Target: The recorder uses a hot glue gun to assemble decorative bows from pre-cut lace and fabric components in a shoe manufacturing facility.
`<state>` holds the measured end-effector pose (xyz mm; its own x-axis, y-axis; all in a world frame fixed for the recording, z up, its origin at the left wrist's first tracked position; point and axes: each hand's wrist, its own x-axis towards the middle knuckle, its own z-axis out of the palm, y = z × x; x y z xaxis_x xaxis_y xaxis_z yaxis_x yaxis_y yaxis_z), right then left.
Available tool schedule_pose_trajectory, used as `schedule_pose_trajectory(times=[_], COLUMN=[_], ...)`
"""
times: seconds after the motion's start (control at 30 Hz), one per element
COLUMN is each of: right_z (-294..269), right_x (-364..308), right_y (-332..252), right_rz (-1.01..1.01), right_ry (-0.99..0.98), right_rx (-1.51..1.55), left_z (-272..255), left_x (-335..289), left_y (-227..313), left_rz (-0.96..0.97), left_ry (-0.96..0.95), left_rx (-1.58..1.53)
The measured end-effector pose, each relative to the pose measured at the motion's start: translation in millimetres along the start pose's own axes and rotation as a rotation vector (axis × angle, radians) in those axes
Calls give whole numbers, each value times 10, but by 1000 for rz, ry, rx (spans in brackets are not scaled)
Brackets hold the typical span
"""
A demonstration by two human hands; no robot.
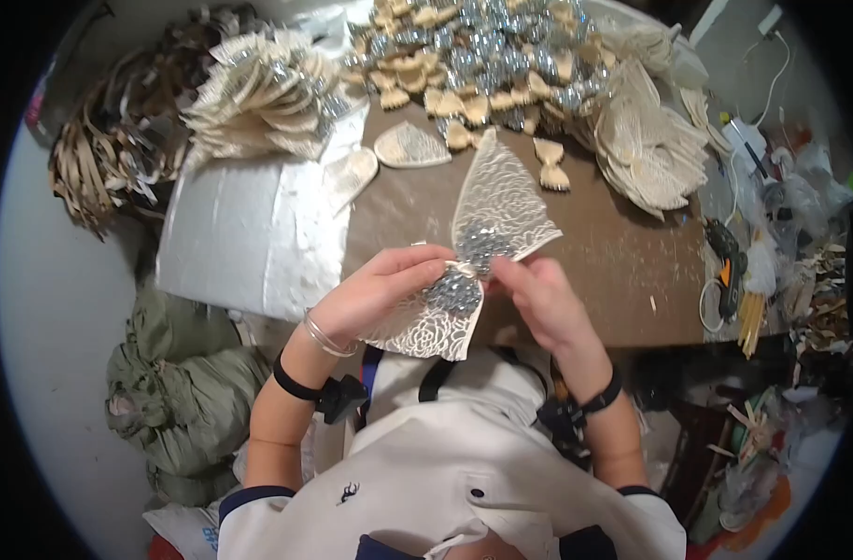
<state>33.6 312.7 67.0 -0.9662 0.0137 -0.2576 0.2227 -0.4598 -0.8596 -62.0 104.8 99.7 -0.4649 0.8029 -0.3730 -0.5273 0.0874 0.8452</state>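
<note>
Over the table's near edge, both hands hold a cream, bow-shaped piece (506, 191) with a raised floral pattern. Its two fan-shaped halves narrow toward each other, and silver glittery patches lie on either side of the join. My left hand (394, 285) is closed on the lower half, thumb on top near the silver patch. My right hand (536, 287) pinches the piece by the join, its fingertips partly hidden behind it. A single small cream bow (551, 165) lies beyond the right hand. Two flat rounded patterned pieces (412, 146) rest farther left.
A heap of small cream and silver bows (482, 56) covers the table's far side. Stacks of patterned pieces stand left (263, 98) and right (646, 140). A black-and-orange glue gun (725, 266) hangs at the right edge beside yellowish sticks (751, 322). Brown strips (118, 140) pile far left.
</note>
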Motion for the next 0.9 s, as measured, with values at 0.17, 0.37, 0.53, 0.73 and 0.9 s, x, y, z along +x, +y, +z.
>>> schedule_pose_trajectory(times=[0.17, 0.37, 0.53, 0.73, 0.9], right_z=[193, 286, 264, 275, 346], right_x=[98, 94, 125, 237, 327], right_y=[-140, -117, -77, -110, -132], right_rz=[-188, -152, -100, 111, 124], right_ry=[127, 131, 82, 85, 1], right_rx=[-61, -50, -74, 233, 274], left_z=[93, 171, 141, 50, -196], left_x=[15, 69, 48, 57, 74], left_y=[-157, -352, -319, -223, -97], left_rz=[26, 205, 215, 211, 263], left_ry=[22, 220, 156, 70, 20], left_rx=[-19, 203, 184, 145, 208])
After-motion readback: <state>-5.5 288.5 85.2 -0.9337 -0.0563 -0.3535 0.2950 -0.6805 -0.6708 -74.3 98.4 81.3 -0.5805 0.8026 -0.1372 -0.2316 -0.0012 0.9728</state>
